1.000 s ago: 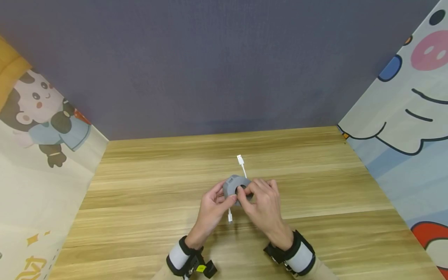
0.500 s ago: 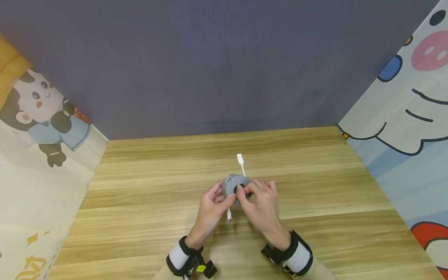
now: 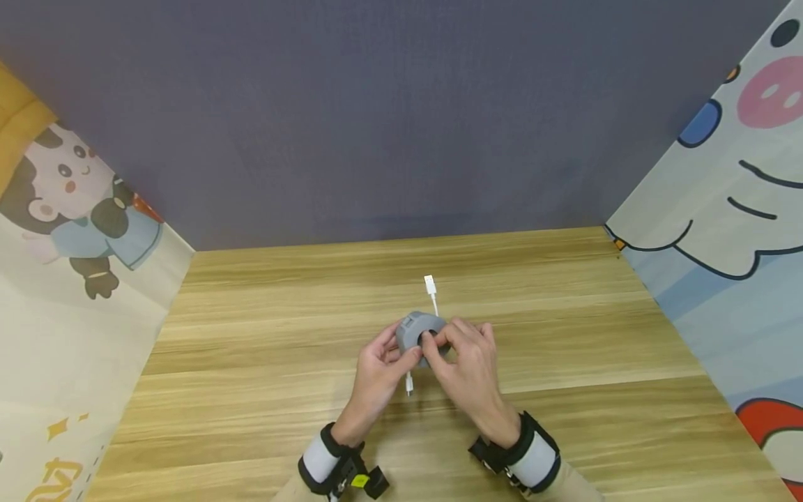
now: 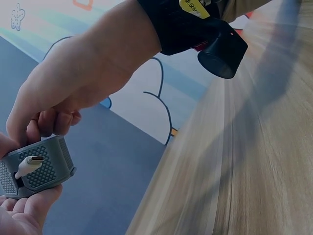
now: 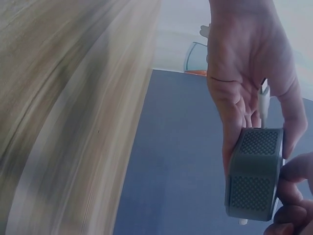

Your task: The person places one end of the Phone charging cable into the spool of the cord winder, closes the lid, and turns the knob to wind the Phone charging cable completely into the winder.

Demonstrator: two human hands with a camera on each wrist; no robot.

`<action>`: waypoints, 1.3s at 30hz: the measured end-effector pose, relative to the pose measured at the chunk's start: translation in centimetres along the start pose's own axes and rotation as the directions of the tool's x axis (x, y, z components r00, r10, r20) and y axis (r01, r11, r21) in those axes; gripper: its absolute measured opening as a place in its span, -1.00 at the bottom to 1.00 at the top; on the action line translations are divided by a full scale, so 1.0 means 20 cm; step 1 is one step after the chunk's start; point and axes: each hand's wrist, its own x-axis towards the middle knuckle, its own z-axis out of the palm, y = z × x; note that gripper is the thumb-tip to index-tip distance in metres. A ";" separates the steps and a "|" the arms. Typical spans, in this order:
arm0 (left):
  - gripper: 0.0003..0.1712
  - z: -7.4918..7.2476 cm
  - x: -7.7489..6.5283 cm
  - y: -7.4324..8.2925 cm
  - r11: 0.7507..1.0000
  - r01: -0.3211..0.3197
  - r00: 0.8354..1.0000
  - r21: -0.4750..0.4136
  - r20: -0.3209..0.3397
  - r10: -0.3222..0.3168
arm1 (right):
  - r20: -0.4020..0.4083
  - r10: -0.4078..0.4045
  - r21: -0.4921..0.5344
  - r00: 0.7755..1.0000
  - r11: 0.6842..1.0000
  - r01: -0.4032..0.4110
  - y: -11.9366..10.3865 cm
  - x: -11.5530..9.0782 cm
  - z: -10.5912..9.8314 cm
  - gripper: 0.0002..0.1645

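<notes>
A grey, many-sided cable winder (image 3: 409, 328) with a dark round centre is held above the table between both hands. My left hand (image 3: 376, 366) grips its left side, thumb on the upper face and fingers beneath. My right hand (image 3: 470, 366) has thumb and forefinger curled in at the dark centre; what the fingertips touch there is hidden. A white USB-A plug (image 3: 430, 284) on a short cable sticks out at the far side. A white USB-C plug (image 3: 409, 385) pokes out at the near side, and its metal end (image 4: 36, 159) shows in the left wrist view. Dimpled panels (image 5: 253, 192) cover the winder's sides.
The wood-grain table (image 3: 270, 307) spreads under and around the hands. A dark grey-blue wall (image 3: 401, 118) stands behind it, with cartoon-printed panels (image 3: 753, 209) on either side. Strapped wrist cameras (image 3: 376, 482) sit on both forearms.
The cable winder has shifted slightly left, both cable plugs moving with it. My right hand has moved a little left too. Both hands keep nearly the same hold.
</notes>
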 end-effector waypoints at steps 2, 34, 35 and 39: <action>-0.34 0.00 0.00 0.00 1.000 0.003 1.000 -0.001 -0.001 -0.003 | 0.002 -0.015 -0.011 1.000 1.000 0.015 0.01 0.00 0.00 -0.73; -0.32 -0.06 0.00 0.01 0.990 0.101 0.994 0.101 0.033 -0.104 | 0.333 -0.462 0.013 0.822 0.874 0.485 0.17 0.09 -0.14 -0.67; -0.33 -0.06 0.00 0.01 0.989 0.102 0.994 0.111 0.035 -0.107 | 0.346 -0.464 0.010 0.816 0.871 0.491 0.17 0.09 -0.15 -0.67; -0.34 -0.06 -0.01 0.01 0.985 0.106 0.993 0.138 0.045 -0.113 | 0.404 -0.459 -0.016 0.791 0.861 0.508 0.17 0.11 -0.17 -0.66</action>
